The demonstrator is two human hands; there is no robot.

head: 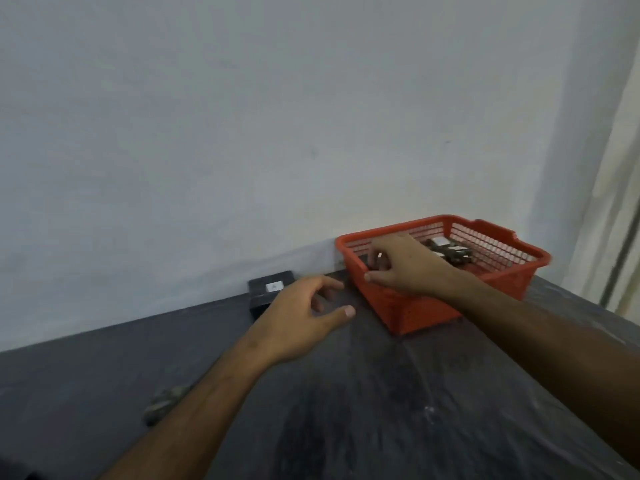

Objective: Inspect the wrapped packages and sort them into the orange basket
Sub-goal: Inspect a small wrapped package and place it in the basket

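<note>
**Left hand nearest the last package on the table**

The orange slotted plastic basket (450,306) stands on the dark grey tabletop (346,410), its far side close to the pale wall (242,116). Inside it, toward the back, lie several wrapped packages with pale labels (448,252). The right hand (401,268) reaches over the basket's near-left corner, fingers curled down inside the rim; something small seems pinched there, but blur keeps me from telling whether it holds a package or nothing.

The left hand (304,313) hovers above the table just left of the basket, fingers loosely spread and relaxed, gripping nothing.

One black wrapped rectangular package with a small white label (268,292) lies against the wall, just beyond and to the left of the left hand, partly hidden by its knuckles. Its long axis appears to run away from the wall toward the person. The left hand is far nearer to it than the right, so it is probably the one to take it, carrying it rightward to the basket.

A blurred mottled object (166,403) lies beside the left forearm; what it is cannot be told.
</note>
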